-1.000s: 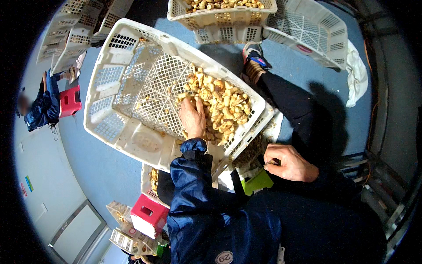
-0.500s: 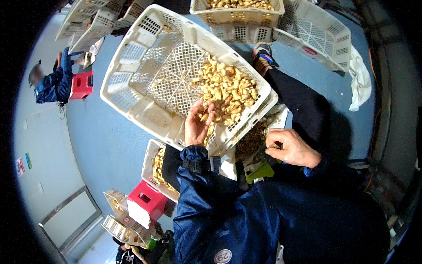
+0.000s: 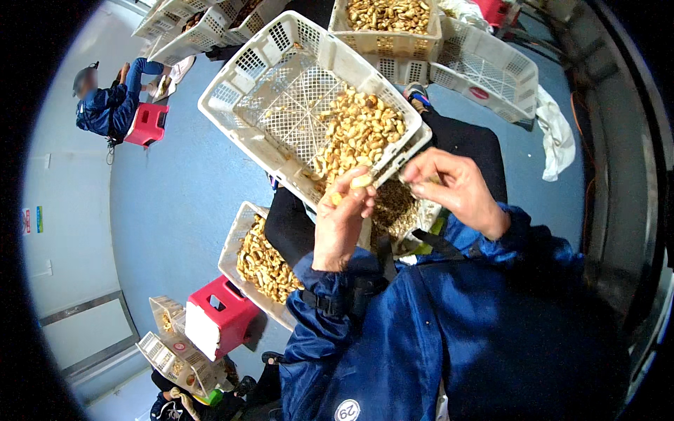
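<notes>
A white plastic crate (image 3: 242, 133) stands tilted in front of me, with a heap of small yellow-brown mushrooms (image 3: 361, 130) in its near right end. Over the crate's near edge, my left hand (image 3: 340, 214) is closed around one or two of them; a pale mushroom (image 3: 361, 181) shows at its fingertips. Close by on the right, my right hand (image 3: 456, 186) has its thumb and fingers drawn together in a pinch, slightly blurred. Whatever they hold is too small to make out. Dark brown trimmings (image 3: 394, 209) lie in a pale bag below both hands.
Another crate of mushrooms (image 3: 263, 263) sits by my left leg, near a red and white stool (image 3: 221, 316). A filled crate (image 3: 386, 42) and a crate on its side (image 3: 484, 74) stand ahead. A co-worker (image 3: 109, 105) sits at far left; another person is at lower left.
My left hand has drawn back from the heap toward me, bringing a mushroom. My right hand has risen and moved left, close to it. The whole view has shifted slightly.
</notes>
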Demonstrator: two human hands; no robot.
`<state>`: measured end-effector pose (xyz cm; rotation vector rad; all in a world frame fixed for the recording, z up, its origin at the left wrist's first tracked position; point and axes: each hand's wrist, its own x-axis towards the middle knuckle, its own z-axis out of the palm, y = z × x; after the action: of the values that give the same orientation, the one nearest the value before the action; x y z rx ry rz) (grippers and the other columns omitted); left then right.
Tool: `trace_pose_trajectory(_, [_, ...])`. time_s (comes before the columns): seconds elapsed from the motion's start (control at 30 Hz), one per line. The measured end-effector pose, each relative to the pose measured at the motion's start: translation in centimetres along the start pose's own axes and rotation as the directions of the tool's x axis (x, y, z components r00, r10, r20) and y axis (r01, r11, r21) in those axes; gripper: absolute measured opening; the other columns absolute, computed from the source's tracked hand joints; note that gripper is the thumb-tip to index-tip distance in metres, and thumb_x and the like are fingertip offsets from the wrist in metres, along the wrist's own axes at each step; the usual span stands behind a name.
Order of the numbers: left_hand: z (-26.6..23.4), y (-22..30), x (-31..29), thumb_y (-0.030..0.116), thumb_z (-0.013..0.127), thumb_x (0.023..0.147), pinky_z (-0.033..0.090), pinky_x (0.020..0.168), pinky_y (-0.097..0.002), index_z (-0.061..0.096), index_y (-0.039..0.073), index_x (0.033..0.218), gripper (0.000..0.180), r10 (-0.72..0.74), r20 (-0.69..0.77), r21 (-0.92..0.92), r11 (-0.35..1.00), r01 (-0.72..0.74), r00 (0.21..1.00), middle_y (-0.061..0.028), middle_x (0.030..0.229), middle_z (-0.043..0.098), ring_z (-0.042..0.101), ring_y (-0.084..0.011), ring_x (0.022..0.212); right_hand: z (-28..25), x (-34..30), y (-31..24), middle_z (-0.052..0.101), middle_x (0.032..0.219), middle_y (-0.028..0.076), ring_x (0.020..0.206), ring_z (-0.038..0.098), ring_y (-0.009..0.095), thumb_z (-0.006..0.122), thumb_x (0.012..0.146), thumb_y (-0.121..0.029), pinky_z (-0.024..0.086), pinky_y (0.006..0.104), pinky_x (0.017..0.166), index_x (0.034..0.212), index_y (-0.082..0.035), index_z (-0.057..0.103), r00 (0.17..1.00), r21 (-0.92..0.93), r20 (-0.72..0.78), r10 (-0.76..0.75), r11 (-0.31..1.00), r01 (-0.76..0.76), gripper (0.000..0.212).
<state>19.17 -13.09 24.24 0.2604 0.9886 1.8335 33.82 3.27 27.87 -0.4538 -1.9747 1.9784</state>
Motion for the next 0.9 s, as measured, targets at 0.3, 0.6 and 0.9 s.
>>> trace_pose_trajectory(0.3, [4.1,-0.9,-7.3,0.009,0.056,0.094,0.041,0.060,-0.0188,0.057,0.002,0.118,0.024,0.180,-0.097,0.260,0.954,-0.150,0.979,-0.0065,0.089,0.065,0.053,-0.0059,0.068,3.5,-2.0,-1.5,0.062,0.104,0.010,0.091,0.058,0.011,0.064,0.084,-0.001,0.046,0.0251,0.079,0.080,0.001,0.057,0.983,0.037,0.135,-0.122,0.992,0.118,0.008])
trace_pose_trajectory(0.6, [4.1,-1.9,-7.6,0.006,0.063,0.090,0.040,0.052,-0.0176,0.063,0.001,0.102,0.013,0.174,-0.140,0.313,0.942,-0.123,0.975,-0.0016,0.075,0.064,0.051,-0.0040,0.058,3.6,-3.6,-2.2,0.064,0.081,0.009,0.076,0.062,0.016,0.064,0.079,-0.003,0.047,0.0279,0.068,0.079,0.001,0.058,0.941,-0.273,0.098,-0.323,0.901,0.337,0.007])
trace_pose_trajectory(0.9, [5.0,-1.3,-7.6,0.006,0.062,0.090,0.042,0.051,-0.0189,0.061,0.002,0.103,0.014,-0.025,-0.090,0.219,0.975,0.044,0.996,-0.0072,0.079,0.067,0.056,-0.0073,0.060,2.3,-4.5,-2.2,0.064,0.084,0.003,0.075,0.056,0.005,0.064,0.084,-0.002,0.046,0.0220,0.067,0.089,0.002,0.062,0.984,-0.076,0.063,-0.165,0.983,0.170,0.006])
